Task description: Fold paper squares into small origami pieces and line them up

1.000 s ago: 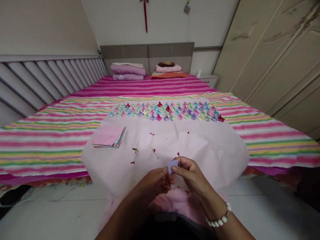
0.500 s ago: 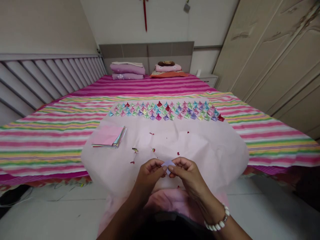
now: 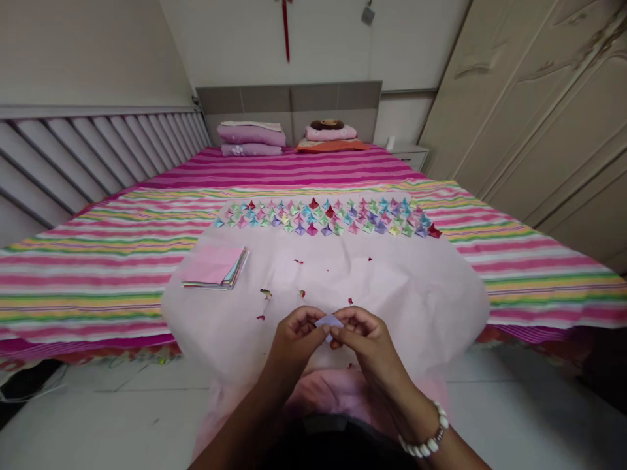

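A small folded piece of lavender paper [image 3: 329, 321] is pinched between both hands, low in the middle of the head view. My left hand [image 3: 300, 331] grips its left corner with thumb and fingers. On the opposite corner, my right hand [image 3: 361, 329] closes its thumb and fingertips; a white beaded bracelet circles that wrist. The fingers hide part of the paper's edges. Beyond the hands, many-coloured folded paper pieces [image 3: 312, 228] stand in rows along the far side of a pale pink sheet [image 3: 406, 287]. To the left lies a stack of square paper [image 3: 214, 266], pink on top.
Printed-looking marks [image 3: 265, 294] in red and green are scattered over the pale sheet. Beneath it is a bed with a striped cover [image 3: 98, 261]. Folded bedding [image 3: 251, 136] sits by the headboard [image 3: 264, 104]. A slatted rail [image 3: 112, 143] runs along the left, a wardrobe [image 3: 533, 117] along the right.
Both hands stay nearly in place, still holding the lavender paper. Slightly more of its upper left side shows now. The whole view has shifted a little.
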